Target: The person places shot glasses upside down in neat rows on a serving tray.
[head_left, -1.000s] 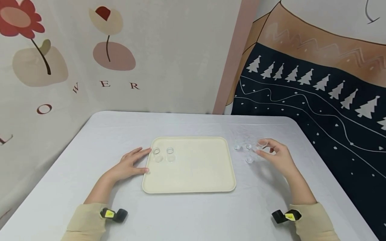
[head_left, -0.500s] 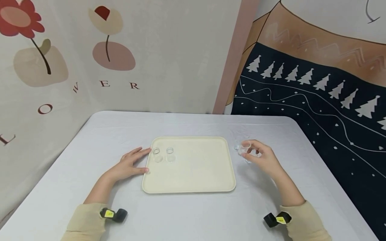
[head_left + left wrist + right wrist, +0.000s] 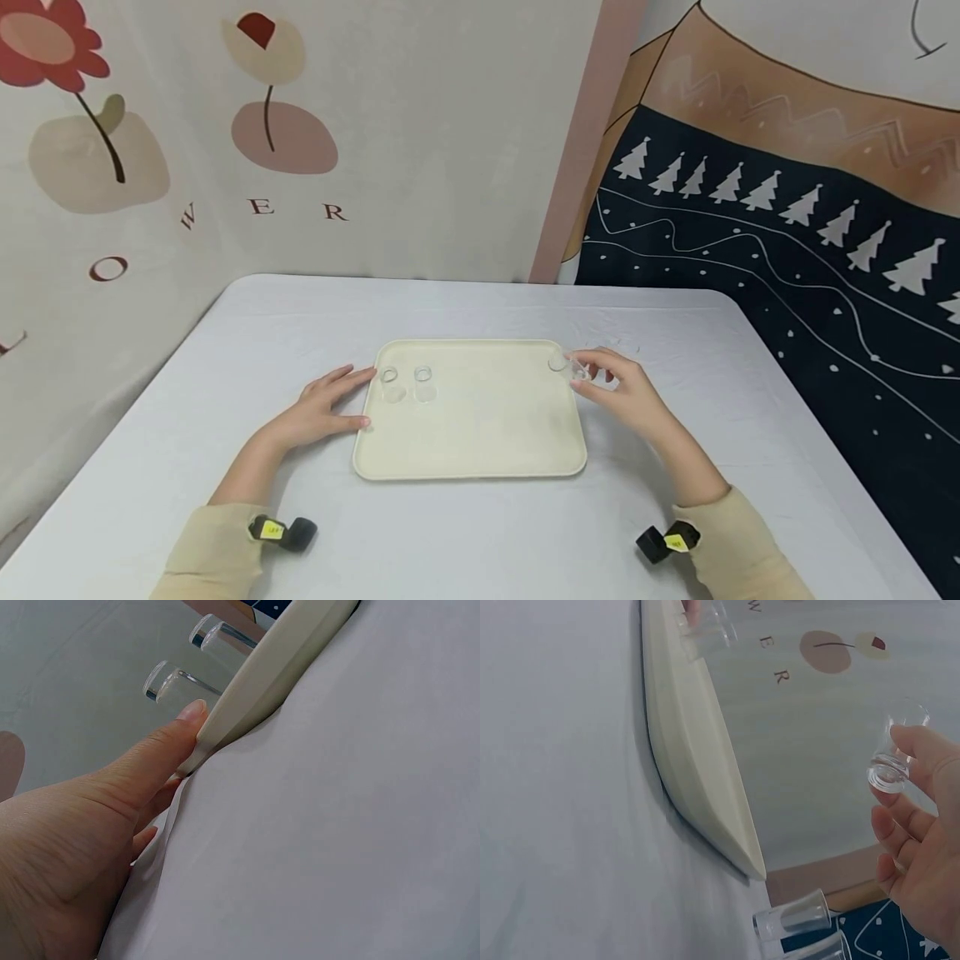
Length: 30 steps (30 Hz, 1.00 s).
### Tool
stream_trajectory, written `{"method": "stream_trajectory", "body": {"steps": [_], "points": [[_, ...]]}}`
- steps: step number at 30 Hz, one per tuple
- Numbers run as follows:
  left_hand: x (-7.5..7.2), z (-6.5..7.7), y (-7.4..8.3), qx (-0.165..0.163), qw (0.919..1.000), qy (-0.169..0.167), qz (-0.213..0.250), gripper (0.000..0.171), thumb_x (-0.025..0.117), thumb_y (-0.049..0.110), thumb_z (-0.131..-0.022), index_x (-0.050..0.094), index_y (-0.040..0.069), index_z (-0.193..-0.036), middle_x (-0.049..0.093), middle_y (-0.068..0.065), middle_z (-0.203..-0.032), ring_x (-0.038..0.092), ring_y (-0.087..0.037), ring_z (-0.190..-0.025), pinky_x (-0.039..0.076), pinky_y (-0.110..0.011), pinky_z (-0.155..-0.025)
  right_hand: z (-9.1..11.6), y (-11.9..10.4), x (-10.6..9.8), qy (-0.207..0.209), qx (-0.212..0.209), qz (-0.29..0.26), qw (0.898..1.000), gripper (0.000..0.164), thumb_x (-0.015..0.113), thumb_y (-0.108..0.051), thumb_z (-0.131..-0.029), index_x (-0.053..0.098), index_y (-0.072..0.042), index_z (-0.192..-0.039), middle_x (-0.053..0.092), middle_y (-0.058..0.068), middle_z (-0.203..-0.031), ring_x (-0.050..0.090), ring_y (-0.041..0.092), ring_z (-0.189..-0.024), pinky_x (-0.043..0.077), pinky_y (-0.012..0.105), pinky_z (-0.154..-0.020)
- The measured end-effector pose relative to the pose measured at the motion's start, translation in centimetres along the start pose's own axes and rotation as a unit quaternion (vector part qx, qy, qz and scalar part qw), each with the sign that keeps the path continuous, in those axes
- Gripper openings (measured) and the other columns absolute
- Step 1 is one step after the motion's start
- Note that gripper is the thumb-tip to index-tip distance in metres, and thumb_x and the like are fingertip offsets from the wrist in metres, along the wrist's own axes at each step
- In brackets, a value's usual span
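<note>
A cream rectangular tray [image 3: 480, 433] lies on the white-covered table. Two clear shot glasses stand upside down near its left end; the inner glass [image 3: 424, 387] and outer glass [image 3: 392, 388] are a little apart. My left hand [image 3: 318, 412] touches the tray's left edge with fingers spread; in the left wrist view its thumb [image 3: 161, 746] presses on the rim. Over the tray's upper right edge, my right hand [image 3: 622, 392] pinches another shot glass [image 3: 891, 761] between thumb and fingers. That glass is tipped sideways, its mouth pointing left and its thick base to the right.
More clear glasses [image 3: 795, 915] stand on the table right of the tray, mostly hidden by my right hand in the head view. A printed cloth wall [image 3: 450, 167] rises behind the table, with a dark tree-patterned cloth [image 3: 750, 250] at the right.
My right hand has carried the shot glass left from above the other glasses to the tray's right edge, and the glass has turned onto its side. The left hand stays put.
</note>
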State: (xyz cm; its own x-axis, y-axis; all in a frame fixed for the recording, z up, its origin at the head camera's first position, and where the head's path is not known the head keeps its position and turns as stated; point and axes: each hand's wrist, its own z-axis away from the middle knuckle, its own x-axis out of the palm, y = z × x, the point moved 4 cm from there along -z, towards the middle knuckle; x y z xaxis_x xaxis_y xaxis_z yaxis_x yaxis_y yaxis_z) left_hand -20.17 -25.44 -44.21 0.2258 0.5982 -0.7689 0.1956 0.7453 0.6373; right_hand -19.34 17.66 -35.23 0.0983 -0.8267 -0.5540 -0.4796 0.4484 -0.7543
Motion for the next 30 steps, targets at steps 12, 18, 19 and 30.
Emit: {"method": "stream_trajectory", "body": {"steps": [12,18,19,30], "points": [[-0.2,0.0,0.1,0.007,1.0,-0.002,0.001,0.083,0.074,0.047,-0.079,0.038,0.018,-0.148,0.019,-0.024,-0.153,0.009,-0.051,-0.137,0.008,-0.076,-0.098,-1.3,-1.2,1.5,-0.007,0.009,-0.001,1.0,0.028,0.076,-0.007,-0.082,0.07,-0.003,-0.11,0.067,0.01,-0.102,0.05,0.029,-0.083,0.04,0.038,-0.072],[-0.3,0.0,0.1,0.014,0.9999,-0.003,0.0,0.082,0.074,0.046,-0.08,0.038,0.017,-0.148,0.019,-0.025,-0.153,0.009,-0.051,-0.137,0.008,-0.075,-0.098,-2.3,-0.2,3.1,0.002,-0.006,-0.005,1.0,0.029,0.078,-0.006,-0.08,0.07,-0.002,-0.108,0.066,0.007,-0.1,0.051,0.031,-0.082,0.04,0.039,-0.071],[-0.2,0.0,0.1,0.014,0.9999,-0.002,0.0,0.082,0.074,0.046,-0.079,0.038,0.017,-0.148,0.019,-0.025,-0.153,0.009,-0.051,-0.137,0.008,-0.076,-0.098,-2.4,-0.3,3.4,0.003,-0.01,-0.005,1.0,0.03,0.078,-0.005,-0.08,0.07,-0.002,-0.109,0.066,0.008,-0.1,0.051,0.029,-0.081,0.04,0.038,-0.071],[-0.1,0.0,0.0,0.009,1.0,-0.003,0.002,0.083,0.074,0.046,-0.079,0.038,0.018,-0.148,0.018,-0.024,-0.154,0.008,-0.051,-0.137,0.008,-0.076,-0.098,-4.1,-0.6,6.9,0.017,-0.025,-0.027,0.999,0.032,0.078,-0.01,-0.08,0.07,-0.009,-0.111,0.065,-0.003,-0.095,0.052,0.022,-0.079,0.04,0.037,-0.067]]}}
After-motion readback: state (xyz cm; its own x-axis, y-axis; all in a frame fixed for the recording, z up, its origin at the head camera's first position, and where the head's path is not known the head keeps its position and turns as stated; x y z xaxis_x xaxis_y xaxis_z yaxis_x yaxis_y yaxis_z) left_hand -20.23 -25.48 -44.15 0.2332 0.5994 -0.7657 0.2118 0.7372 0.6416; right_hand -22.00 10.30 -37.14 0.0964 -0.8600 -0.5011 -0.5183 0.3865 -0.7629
